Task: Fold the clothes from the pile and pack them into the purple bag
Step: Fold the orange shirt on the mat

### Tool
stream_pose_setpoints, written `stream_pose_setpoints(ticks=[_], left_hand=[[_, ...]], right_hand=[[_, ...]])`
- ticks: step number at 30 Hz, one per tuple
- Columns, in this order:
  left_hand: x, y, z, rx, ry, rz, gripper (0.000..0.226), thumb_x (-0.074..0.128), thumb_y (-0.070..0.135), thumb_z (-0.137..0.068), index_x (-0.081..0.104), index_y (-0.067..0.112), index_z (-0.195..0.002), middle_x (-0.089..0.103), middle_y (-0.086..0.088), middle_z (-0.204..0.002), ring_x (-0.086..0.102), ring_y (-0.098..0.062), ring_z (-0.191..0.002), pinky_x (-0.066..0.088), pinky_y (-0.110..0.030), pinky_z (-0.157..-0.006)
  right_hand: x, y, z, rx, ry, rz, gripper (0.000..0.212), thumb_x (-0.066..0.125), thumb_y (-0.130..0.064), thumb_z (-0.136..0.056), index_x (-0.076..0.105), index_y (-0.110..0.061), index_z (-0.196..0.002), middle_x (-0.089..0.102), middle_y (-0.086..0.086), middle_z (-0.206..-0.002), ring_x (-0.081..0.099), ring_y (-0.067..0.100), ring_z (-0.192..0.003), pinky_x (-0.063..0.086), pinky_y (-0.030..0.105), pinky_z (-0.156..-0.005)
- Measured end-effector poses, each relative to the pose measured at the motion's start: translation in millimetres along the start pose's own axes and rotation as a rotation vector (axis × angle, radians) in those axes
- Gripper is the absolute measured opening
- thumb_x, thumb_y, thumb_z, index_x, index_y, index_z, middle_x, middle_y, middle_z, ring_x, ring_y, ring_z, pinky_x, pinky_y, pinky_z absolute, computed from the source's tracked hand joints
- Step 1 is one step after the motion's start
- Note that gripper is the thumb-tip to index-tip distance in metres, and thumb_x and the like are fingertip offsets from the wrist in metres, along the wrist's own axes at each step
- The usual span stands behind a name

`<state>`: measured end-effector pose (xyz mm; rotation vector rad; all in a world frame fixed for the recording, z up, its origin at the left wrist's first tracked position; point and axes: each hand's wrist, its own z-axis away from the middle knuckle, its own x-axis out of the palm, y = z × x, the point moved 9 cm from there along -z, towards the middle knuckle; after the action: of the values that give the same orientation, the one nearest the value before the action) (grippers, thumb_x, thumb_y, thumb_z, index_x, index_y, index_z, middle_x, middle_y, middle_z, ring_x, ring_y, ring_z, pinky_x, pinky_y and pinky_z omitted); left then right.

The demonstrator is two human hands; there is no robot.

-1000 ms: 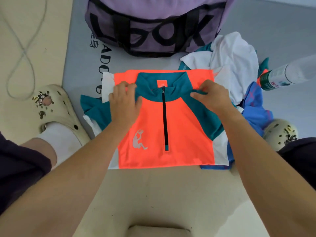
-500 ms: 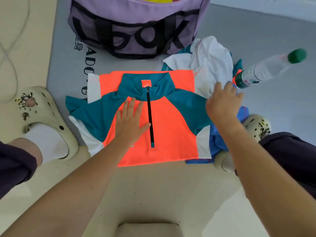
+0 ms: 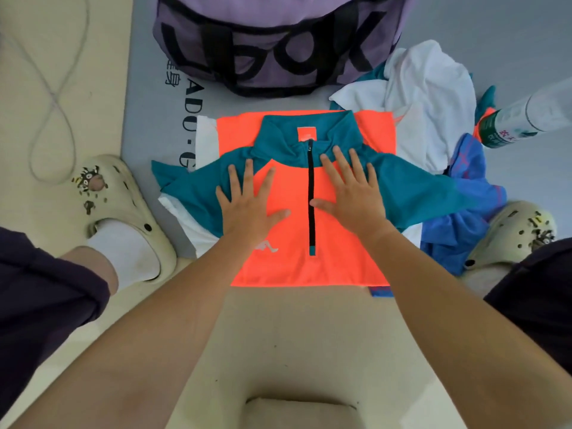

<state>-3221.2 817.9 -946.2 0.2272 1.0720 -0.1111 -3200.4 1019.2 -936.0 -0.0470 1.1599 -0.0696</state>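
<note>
An orange and teal zip-neck shirt (image 3: pixel 337 258) lies flat, front up, on the grey mat, with both teal sleeves spread sideways. My left hand (image 3: pixel 247 202) presses flat on its chest to the left of the black zip. To the right of the zip my right hand (image 3: pixel 353 193) lies flat with fingers spread. The purple bag (image 3: pixel 278 41) with black lettering stands just beyond the shirt's collar. A pile of clothes, white (image 3: pixel 430 91) on top and blue (image 3: pixel 470 193) nearer me, lies to the right of the shirt.
A clear plastic bottle (image 3: pixel 526 119) with a green label lies at the right edge by the pile. My feet in cream clogs (image 3: pixel 123 212) (image 3: pixel 513 233) flank the shirt. A grey cable (image 3: pixel 52 97) loops on the beige floor at left. The grey mat (image 3: pixel 510 41) extends behind.
Both sleeves have been unfolded outward. My right hand came back from the right side onto the chest, and both hands now lie flat either side of the zip.
</note>
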Motion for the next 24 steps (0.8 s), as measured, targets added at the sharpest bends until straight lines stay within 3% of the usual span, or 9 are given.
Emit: stream_pose_setpoints(ticks=[3,5,7,10,13,17,20,22,24], left_hand=[[-8.8,11.9,-17.9,0.04,-0.044,0.01,0.091,0.046,0.076,-0.082,0.0,0.044,-0.154,-0.013,0.001,-0.164,-0.012,-0.033,-0.15,0.01,-0.065,-0.113],[-23.4,12.7,-27.1,0.068,-0.02,0.05,0.086,0.05,0.071,-0.084,0.008,0.043,-0.154,-0.002,0.001,-0.165,0.0,-0.03,-0.15,0.019,-0.061,-0.111],[-49.8,-4.2,-31.1,0.045,0.129,0.171,0.078,0.057,0.059,-0.086,0.023,0.037,-0.153,0.016,-0.003,-0.161,0.017,-0.029,-0.145,0.03,-0.054,-0.105],[-75.1,-60.7,-28.1,-0.098,0.306,0.232,0.066,0.063,0.046,-0.087,0.039,0.024,-0.145,0.037,-0.008,-0.149,0.033,-0.03,-0.135,0.034,-0.05,-0.1],[-67.2,-103.0,-27.5,-0.153,0.164,0.177,0.061,0.068,0.048,-0.083,0.048,0.021,-0.134,0.049,-0.006,-0.136,0.042,-0.027,-0.127,0.032,-0.046,-0.102],[-59.4,-148.1,-26.2,-0.248,-0.131,0.031,0.051,0.066,0.052,-0.082,0.054,0.021,-0.12,0.062,-0.004,-0.113,0.057,-0.03,-0.108,0.038,-0.04,-0.094],[-56.7,-172.3,-23.0,-0.282,-0.362,0.029,0.03,0.067,0.042,-0.083,0.063,0.013,-0.09,0.064,-0.006,-0.088,0.059,-0.024,-0.084,0.042,-0.03,-0.066],[-65.1,-181.9,-20.9,-0.3,-0.34,0.133,0.032,0.07,0.041,-0.081,0.056,0.015,-0.069,0.059,-0.004,-0.072,0.056,-0.022,-0.072,0.033,-0.029,-0.055],[-74.1,-188.1,-19.8,-0.324,-0.247,0.275,0.039,0.07,0.04,-0.083,0.048,0.017,-0.061,0.051,-0.002,-0.065,0.051,-0.019,-0.066,0.029,-0.03,-0.053]], right_hand=[[-8.5,15.9,-10.0,0.031,0.023,-0.022,0.093,0.039,-0.076,-0.083,0.004,-0.029,-0.156,0.001,-0.002,-0.164,0.002,0.026,-0.151,0.011,0.052,-0.119],[-12.7,20.0,-16.6,0.066,0.001,-0.037,0.094,0.044,-0.074,-0.083,0.006,-0.028,-0.156,0.002,-0.001,-0.164,0.002,0.028,-0.151,0.01,0.053,-0.118],[-21.3,13.7,-19.2,0.107,0.024,-0.049,0.092,0.052,-0.068,-0.083,0.017,-0.021,-0.154,0.011,0.006,-0.163,0.007,0.032,-0.15,0.013,0.057,-0.116],[-45.6,-29.1,-16.3,-0.018,0.25,-0.073,0.081,0.062,-0.053,-0.081,0.038,-0.009,-0.144,0.034,0.015,-0.154,0.026,0.034,-0.145,0.026,0.057,-0.111],[-35.9,-81.3,-17.0,-0.208,0.267,-0.137,0.078,0.061,-0.049,-0.082,0.037,-0.013,-0.147,0.03,0.015,-0.156,0.027,0.032,-0.146,0.026,0.052,-0.114],[1.7,-91.8,-23.3,-0.173,0.142,-0.061,0.083,0.05,-0.058,-0.087,0.023,-0.019,-0.154,0.01,0.011,-0.163,0.01,0.028,-0.15,0.011,0.048,-0.12],[5.2,-89.1,-24.6,-0.166,0.165,-0.072,0.084,0.05,-0.06,-0.087,0.023,-0.018,-0.154,0.012,0.01,-0.163,0.011,0.028,-0.15,0.014,0.049,-0.119],[5.3,-91.0,-24.2,-0.179,0.153,-0.073,0.083,0.048,-0.062,-0.089,0.021,-0.019,-0.155,0.012,0.01,-0.163,0.012,0.027,-0.15,0.014,0.049,-0.118],[2.8,-92.7,-23.4,-0.189,0.147,-0.069,0.083,0.047,-0.062,-0.09,0.021,-0.018,-0.155,0.011,0.011,-0.163,0.011,0.029,-0.15,0.013,0.049,-0.118]])
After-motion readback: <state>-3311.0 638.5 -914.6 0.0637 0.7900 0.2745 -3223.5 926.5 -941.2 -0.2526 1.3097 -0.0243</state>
